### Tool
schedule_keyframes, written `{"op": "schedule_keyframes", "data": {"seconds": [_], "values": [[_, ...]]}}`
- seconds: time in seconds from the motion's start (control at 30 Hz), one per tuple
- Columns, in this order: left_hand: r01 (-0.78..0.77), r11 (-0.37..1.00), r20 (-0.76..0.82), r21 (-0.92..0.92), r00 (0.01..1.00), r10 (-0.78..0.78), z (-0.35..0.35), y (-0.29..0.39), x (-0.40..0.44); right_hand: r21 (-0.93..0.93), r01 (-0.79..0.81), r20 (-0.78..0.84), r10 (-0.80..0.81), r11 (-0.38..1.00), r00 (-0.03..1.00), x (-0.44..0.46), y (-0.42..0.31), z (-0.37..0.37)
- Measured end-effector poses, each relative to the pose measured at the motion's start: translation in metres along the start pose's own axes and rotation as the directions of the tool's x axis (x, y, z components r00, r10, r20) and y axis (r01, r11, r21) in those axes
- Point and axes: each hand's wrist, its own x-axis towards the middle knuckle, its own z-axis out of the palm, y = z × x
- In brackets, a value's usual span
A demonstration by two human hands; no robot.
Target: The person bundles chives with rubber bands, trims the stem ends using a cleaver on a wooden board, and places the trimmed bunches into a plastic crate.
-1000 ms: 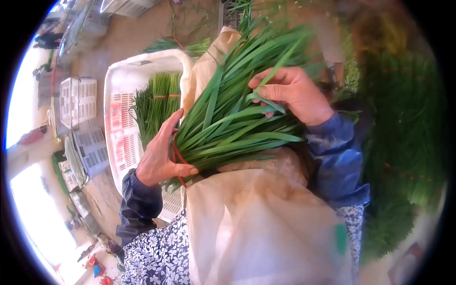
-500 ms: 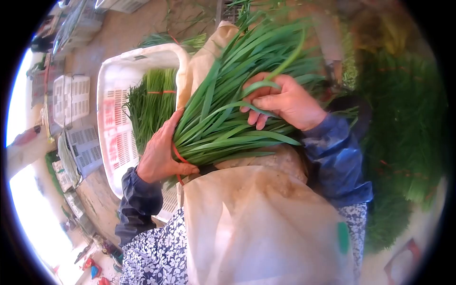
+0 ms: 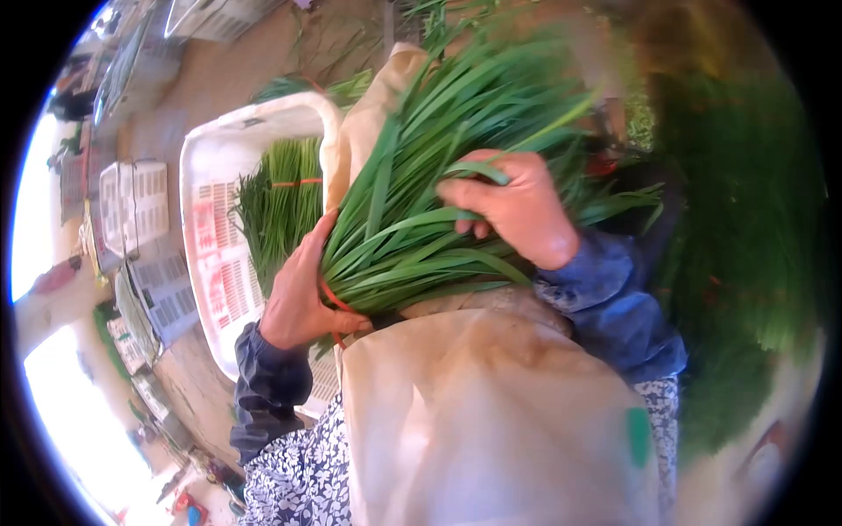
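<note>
A large bunch of green garlic chives (image 3: 421, 219) lies across my lap, its leaves fanning out to the upper right. An orange-red band (image 3: 332, 296) circles it near its lower left end. My left hand (image 3: 301, 292) is wrapped round the bunch at this band, with the thumb across the front. Over the loose leaves, my right hand (image 3: 513, 202) is closed with a few chive leaves pinched between thumb and fingers. The far leaf tips are blurred.
A white plastic crate (image 3: 195, 254) stands at my left, holding a banded chive bundle (image 3: 294, 188). Blurred chive bundles (image 3: 728, 245) are piled at my right. A beige apron (image 3: 491, 412) covers my lap. More crates (image 3: 133, 203) stand farther left.
My right hand has turned, and its fingers have closed more tightly on the leaves. My left hand stays at the band. The view has shifted slightly.
</note>
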Motion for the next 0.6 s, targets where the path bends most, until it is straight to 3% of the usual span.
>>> {"op": "schedule_keyframes", "data": {"seconds": [0.23, 0.37, 0.5, 0.6], "values": [[-0.077, 0.996, -0.034, 0.047, 0.996, 0.078, 0.001, -0.003, 0.001, 0.025, 0.062, -0.133, -0.059, 0.998, 0.989, -0.008, 0.004, -0.029], [-0.046, 0.997, -0.003, 0.066, 0.999, 0.046, -0.001, -0.002, 0.001, 0.114, 0.219, -0.346, -0.168, 0.969, 0.923, -0.016, -0.006, -0.076], [-0.076, 0.997, 0.067, 0.026, 0.995, 0.074, -0.008, -0.006, 0.006, 0.053, 0.595, -0.468, -0.507, 0.802, 0.724, -0.026, -0.037, -0.160], [-0.170, 0.977, 0.198, 0.126, 0.970, 0.143, -0.036, -0.007, 0.013, -0.066, 0.653, -0.511, -0.588, 0.755, 0.628, -0.047, -0.074, -0.212]]}}
